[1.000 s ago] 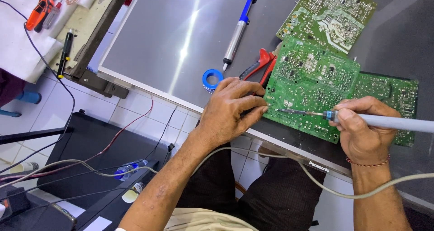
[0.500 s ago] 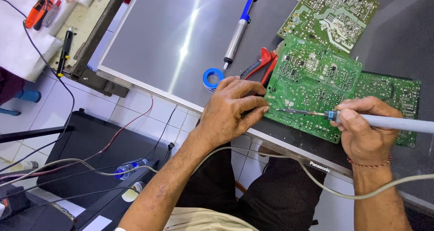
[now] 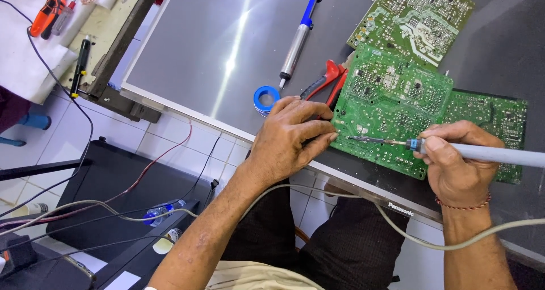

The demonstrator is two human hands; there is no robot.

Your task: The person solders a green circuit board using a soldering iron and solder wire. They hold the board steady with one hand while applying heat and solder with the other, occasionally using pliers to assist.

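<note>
The right hand (image 3: pixel 454 168) grips a grey soldering iron (image 3: pixel 443 148), its tip touching the green circuit board (image 3: pixel 392 108) near the table's front edge. The left hand (image 3: pixel 292 134) lies half-curled, fingertips pressing the board's left edge.

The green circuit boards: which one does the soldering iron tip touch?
The middle board, held at its left edge by the left hand. The soldering iron in the right hand points onto its lower part.

White tiled floor (image 3: pixel 170 139), black case (image 3: pixel 122 176) below, light glare on grey panel (image 3: pixel 227 63).
</note>
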